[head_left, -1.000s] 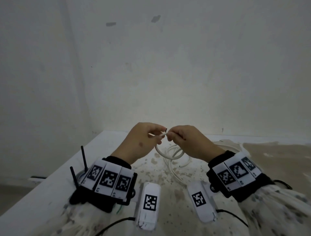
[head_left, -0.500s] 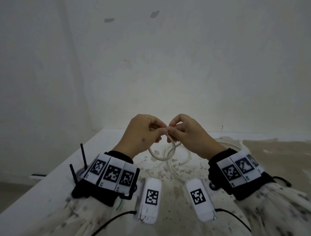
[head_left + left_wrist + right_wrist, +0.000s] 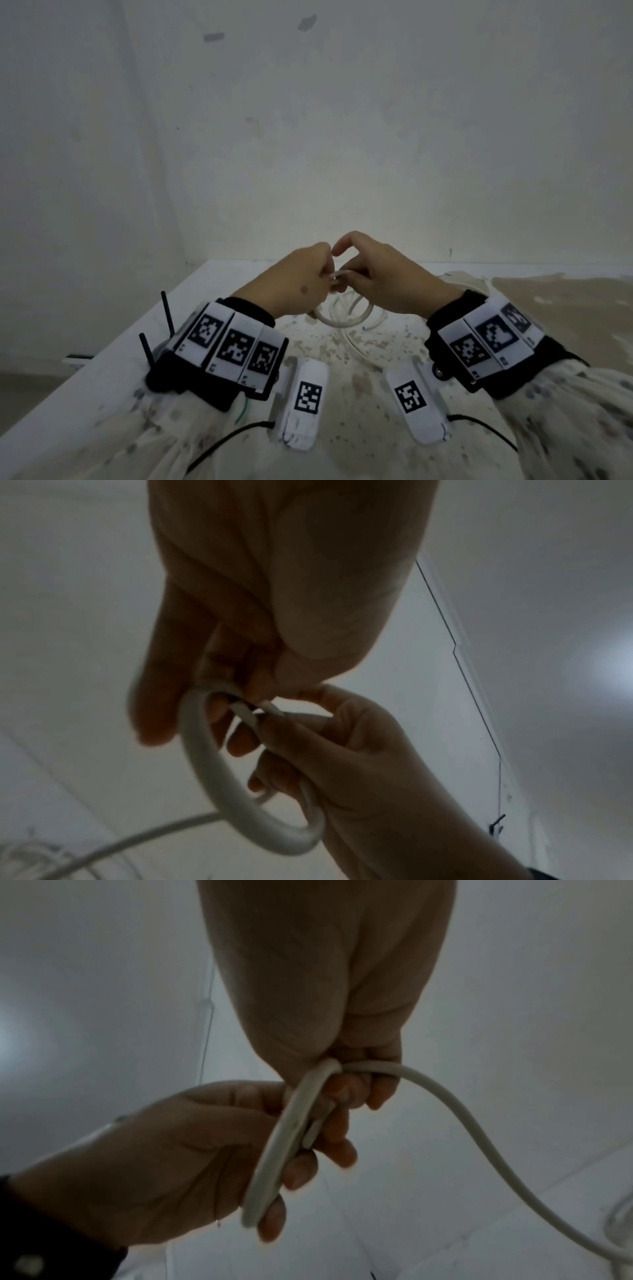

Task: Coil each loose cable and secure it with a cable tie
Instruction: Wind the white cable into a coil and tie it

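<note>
Here the left hand (image 3: 301, 277) and the right hand (image 3: 380, 274) meet above the middle of the worktop (image 3: 102, 359), knuckles toward the camera, both raised clear of the surface. Between them hangs a white cable (image 3: 337, 320) bent into a small loop, whose lower arc shows below the hands at about 6 o'clock from where they touch. In the left wrist view the left fingers (image 3: 161, 696) curl round the top of the loop (image 3: 219, 772), and the right fingers pinch a thin white strip, seemingly the cable tie (image 3: 245, 712), just inside the loop at 12 o'clock; whether it passes round the cable I cannot tell. In the right wrist view the right fingers (image 3: 363, 1088) close on the cable where its free length leaves toward 4 o'clock, while the left fingers wrap the loop edge-on. More white cable (image 3: 356, 346) lies loose on the stained worktop beneath the hands. Both wrists carry black bands with square markers.
</note>
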